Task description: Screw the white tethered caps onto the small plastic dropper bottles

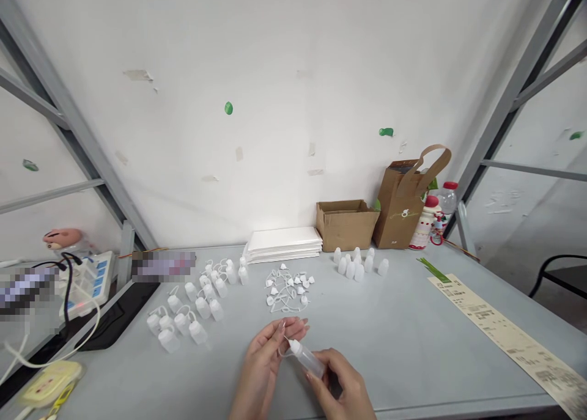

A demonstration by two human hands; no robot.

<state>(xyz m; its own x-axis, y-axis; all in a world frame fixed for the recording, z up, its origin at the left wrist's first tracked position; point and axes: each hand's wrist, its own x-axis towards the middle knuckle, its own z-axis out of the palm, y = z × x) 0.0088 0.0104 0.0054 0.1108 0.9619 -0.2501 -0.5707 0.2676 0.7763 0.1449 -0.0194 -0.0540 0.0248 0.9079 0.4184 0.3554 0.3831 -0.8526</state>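
Note:
Near the table's front edge my right hand (340, 383) is wrapped round the body of a translucent bottle (309, 360), tilted with its white nozzle up and to the left. My left hand (270, 353) is at the nozzle end, thumb and forefinger pinched on the thin white strap of the cap, its other fingers stretched out. Beyond my hands lies a loose pile of white caps with straps (288, 288). Several capped bottles (197, 331) stand at the left. A group of bottles without straps (359, 272) stands at the back right.
White sheets (284, 244) are stacked against the wall, beside an open cardboard box (347, 227) and a brown paper bag (398, 212). A long printed paper strip (499, 331) lies on the right. A power strip (98, 279), cables and a black mat (119, 316) occupy the left.

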